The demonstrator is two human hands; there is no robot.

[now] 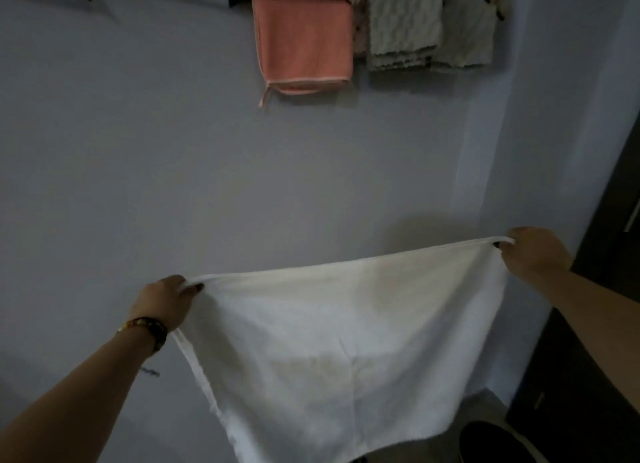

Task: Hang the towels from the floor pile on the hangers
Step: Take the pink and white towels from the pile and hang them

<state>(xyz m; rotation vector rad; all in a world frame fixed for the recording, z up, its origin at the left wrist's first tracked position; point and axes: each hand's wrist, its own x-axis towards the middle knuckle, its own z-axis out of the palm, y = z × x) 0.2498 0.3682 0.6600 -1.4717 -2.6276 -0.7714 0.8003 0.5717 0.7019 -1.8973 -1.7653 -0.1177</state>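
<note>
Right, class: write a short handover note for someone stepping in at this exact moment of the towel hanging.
Left hand pinches the white towel at its top left corner; right hand pinches the top right corner. The towel is spread open, below the rail.
Done: a pink towel and grey towels hang on hangers above.
Left: hang the white towel on a hanger. The floor pile is out of view.

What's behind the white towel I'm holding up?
Around the white towel the plain wall shows, with a dark round object on the floor at its lower right edge. Whatever lies directly behind the cloth is covered.
</note>
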